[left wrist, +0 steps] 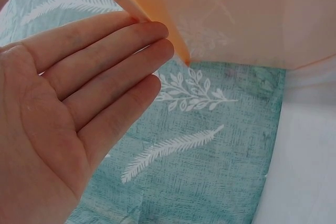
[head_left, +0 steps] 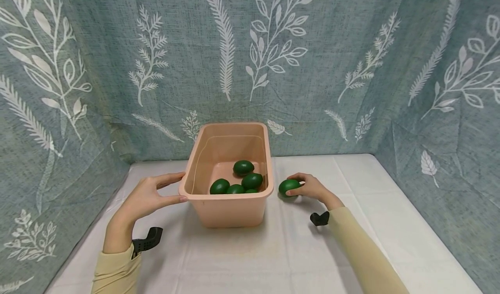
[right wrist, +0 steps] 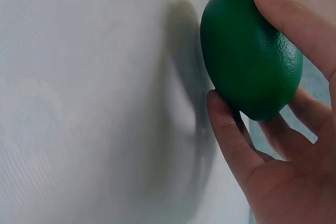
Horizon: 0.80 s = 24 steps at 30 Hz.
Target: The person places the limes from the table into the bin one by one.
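Green fruit [head_left: 289, 186] is lying w/ long axis sideways on the table [head_left: 351, 242], just right of the bin [head_left: 228, 209]. Right hand [head_left: 312, 189] is pinching it, fingers curled round. Left hand [head_left: 146, 197], fingers straight, is touching bin's left rim.

matt pebbled green fruit [right wrist: 251, 51]; smooth plastic bin [head_left: 228, 207]; woven cloth backdrop [head_left: 312, 68].

1. a staged recording booth, not a lived-in room.
2. leaf-patterned teal cloth [head_left: 312, 68] hangs as walls on three sides.
3. a table under a white sheet [head_left: 390, 207] fills the floor.
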Each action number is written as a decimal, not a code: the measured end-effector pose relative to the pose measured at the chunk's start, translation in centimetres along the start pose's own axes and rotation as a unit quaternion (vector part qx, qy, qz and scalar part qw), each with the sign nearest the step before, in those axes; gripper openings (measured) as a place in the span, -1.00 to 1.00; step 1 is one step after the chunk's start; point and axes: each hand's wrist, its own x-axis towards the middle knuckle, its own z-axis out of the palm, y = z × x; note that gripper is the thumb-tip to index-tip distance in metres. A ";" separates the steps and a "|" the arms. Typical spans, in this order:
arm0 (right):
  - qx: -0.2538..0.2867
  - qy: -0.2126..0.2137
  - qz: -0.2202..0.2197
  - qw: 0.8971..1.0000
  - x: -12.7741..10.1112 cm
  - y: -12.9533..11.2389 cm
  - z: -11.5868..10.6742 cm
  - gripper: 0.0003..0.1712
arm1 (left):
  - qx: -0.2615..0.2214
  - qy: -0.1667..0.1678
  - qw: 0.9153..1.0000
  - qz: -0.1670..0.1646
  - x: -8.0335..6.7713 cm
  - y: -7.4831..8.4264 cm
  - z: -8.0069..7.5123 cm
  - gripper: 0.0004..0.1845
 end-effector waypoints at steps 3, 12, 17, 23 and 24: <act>-0.006 0.008 -0.003 1.000 -0.3 -0.3 -0.5 -0.33 | -0.001 -0.002 1.000 -0.001 0.0 0.0 0.0 -0.30; -0.007 0.021 -0.005 1.000 -1.1 -1.3 -2.5 -0.27 | -0.002 -0.006 1.000 0.001 0.0 0.0 0.0 -0.31; -0.014 0.019 -0.015 1.000 -1.3 -2.0 -3.7 -0.24 | -0.001 -0.004 1.000 0.000 -0.1 0.0 0.0 -0.31; -0.012 0.023 -0.030 0.999 -1.9 -3.6 -5.1 -0.26 | 0.000 -0.006 1.000 -0.002 -0.1 0.0 0.0 -0.30; -0.013 0.024 -0.031 0.999 -1.9 -3.9 -5.4 -0.25 | 0.000 -0.006 1.000 -0.001 -0.1 0.0 0.0 -0.31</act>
